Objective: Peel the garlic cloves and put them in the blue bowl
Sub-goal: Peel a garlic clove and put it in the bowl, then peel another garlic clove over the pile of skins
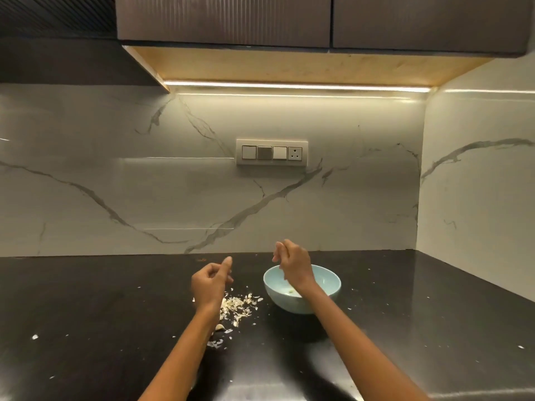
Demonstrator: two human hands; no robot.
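- Blue bowl (324, 296): pale, round, upright on the dark counter, a few small pale bits inside.
- Unpeeled garlic clove (220, 327): lying left of the bowl.

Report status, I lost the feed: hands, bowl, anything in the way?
Left hand and right hand raised, nothing visibly held. Right over blue bowl. Peels left of bowl, not blocking.

I'm looking at a home kitchen: dark stone countertop (86, 299), white marble-veined backsplash (115, 169), ribbed brown wall cabinets (223, 18), lit underneath.
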